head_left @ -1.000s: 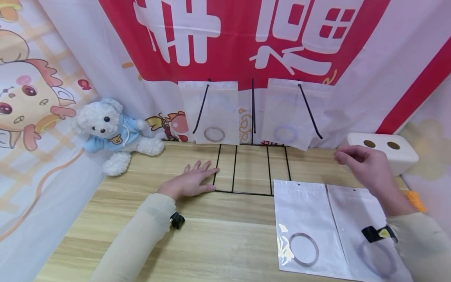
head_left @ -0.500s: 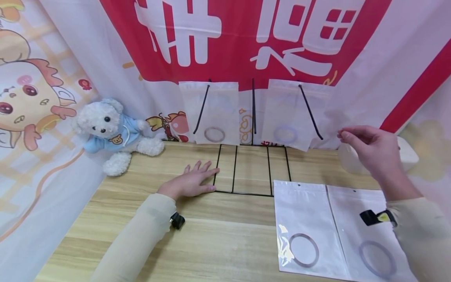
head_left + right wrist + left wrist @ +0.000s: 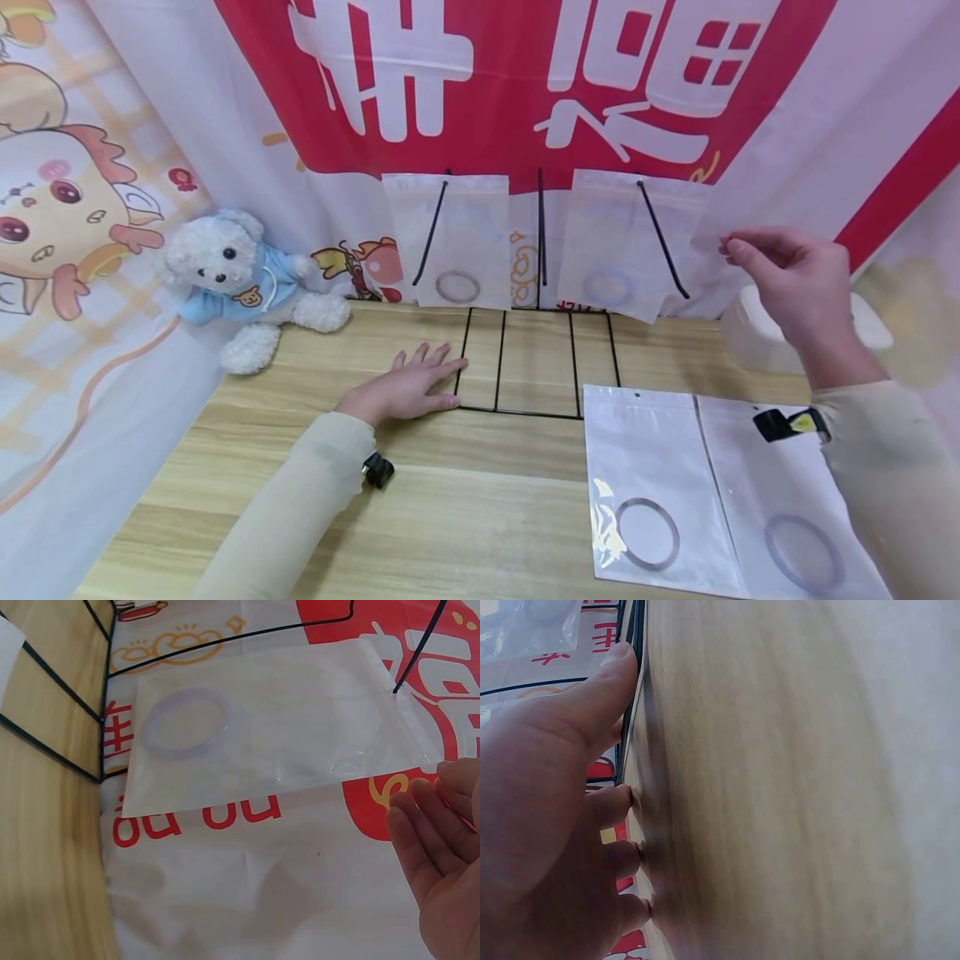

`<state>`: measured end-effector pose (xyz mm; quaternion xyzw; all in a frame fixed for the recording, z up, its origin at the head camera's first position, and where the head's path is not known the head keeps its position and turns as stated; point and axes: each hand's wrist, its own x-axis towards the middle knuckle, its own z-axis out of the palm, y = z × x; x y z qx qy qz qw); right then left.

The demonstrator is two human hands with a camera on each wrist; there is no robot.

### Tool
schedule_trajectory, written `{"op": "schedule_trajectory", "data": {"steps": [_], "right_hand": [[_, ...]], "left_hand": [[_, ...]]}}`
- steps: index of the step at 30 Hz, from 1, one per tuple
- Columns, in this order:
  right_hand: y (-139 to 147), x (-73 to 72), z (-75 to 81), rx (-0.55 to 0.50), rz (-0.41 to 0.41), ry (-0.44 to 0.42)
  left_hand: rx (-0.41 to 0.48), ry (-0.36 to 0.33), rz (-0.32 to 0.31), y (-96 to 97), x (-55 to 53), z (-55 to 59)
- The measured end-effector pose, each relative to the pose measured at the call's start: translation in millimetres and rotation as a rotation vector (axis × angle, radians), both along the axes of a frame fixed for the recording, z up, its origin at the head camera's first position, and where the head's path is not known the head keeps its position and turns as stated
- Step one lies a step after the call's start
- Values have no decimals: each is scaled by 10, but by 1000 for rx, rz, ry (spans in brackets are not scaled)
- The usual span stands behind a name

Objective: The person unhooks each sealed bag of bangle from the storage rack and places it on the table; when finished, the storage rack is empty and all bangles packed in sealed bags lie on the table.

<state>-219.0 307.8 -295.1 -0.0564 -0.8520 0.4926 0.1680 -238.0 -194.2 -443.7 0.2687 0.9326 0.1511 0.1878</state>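
My left hand (image 3: 405,385) lies spread on the wooden table, index finger and thumb at the left wire of a black wire rack (image 3: 536,412). Two clear zip bags hang from the rack's prongs. The left hanging bag (image 3: 480,225) holds a brownish ring (image 3: 457,273); in the right hanging bag (image 3: 600,225) is a pale violet ring (image 3: 185,688). My right hand (image 3: 798,279) is raised just right of that bag, fingers loosely bent with nothing seen between them. In the right wrist view its fingertips (image 3: 401,817) are close by the bag's top corner.
Two more zip bags lie side by side at the right front: a left flat bag (image 3: 645,450) and a right flat bag (image 3: 757,467), each with a ring inside. A white box (image 3: 750,333) stands behind my right wrist. A plush bear (image 3: 240,275) sits at the back left.
My right hand has risen from in front of the white box, up toward the right hanging bag's upper edge. My left hand has stayed in place.
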Motion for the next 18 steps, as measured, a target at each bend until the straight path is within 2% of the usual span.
{"op": "schedule_trajectory", "data": {"steps": [8,18], "right_hand": [[-56,-151,123,-44,-6,-39],[-132,-310,162,-80,0,-31]], "left_hand": [[8,1,1,-3,-1,-14],[-3,-4,2,-8,0,-17]]}}
